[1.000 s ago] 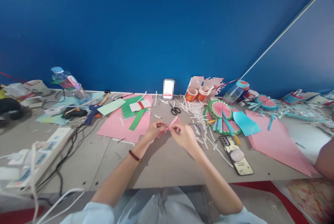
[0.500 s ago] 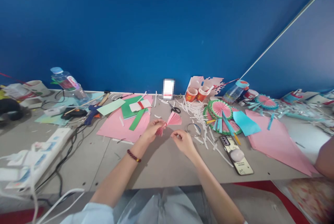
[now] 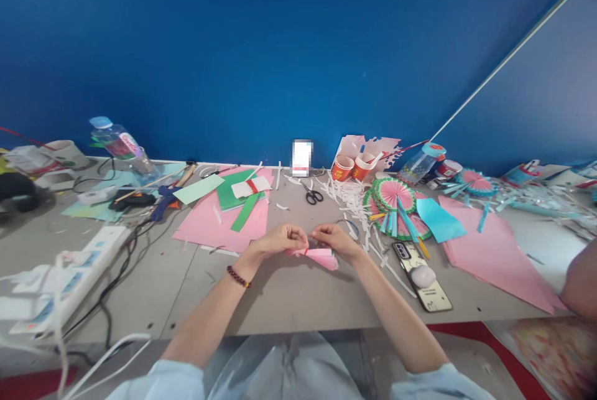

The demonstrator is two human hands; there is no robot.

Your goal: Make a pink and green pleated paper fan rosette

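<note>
My left hand (image 3: 282,239), with a beaded bracelet on its wrist, pinches a pleated pink paper fan (image 3: 323,257) at its narrow middle. A small red band shows there, and the folds spread toward the right, low over the table. Close beside it, my right hand (image 3: 336,239) has thumb and forefinger pressed together just above the fan. What those fingertips hold, if anything, is too small to make out. Black-handled scissors (image 3: 314,195) lie beyond my hands.
Pink sheets (image 3: 200,226) and green paper (image 3: 245,212) lie left. To the right are red paper cups (image 3: 342,167), white paper strips (image 3: 349,198), watermelon-patterned fans (image 3: 395,195), a phone (image 3: 431,291) and more pink sheets (image 3: 499,257). A power strip (image 3: 100,251) sits far left. Someone's arm (image 3: 581,282) shows at right.
The fan has turned from pointing up and away to pointing right and lower. My left hand has shifted slightly right, and my right hand has come up close to the fan's middle.
</note>
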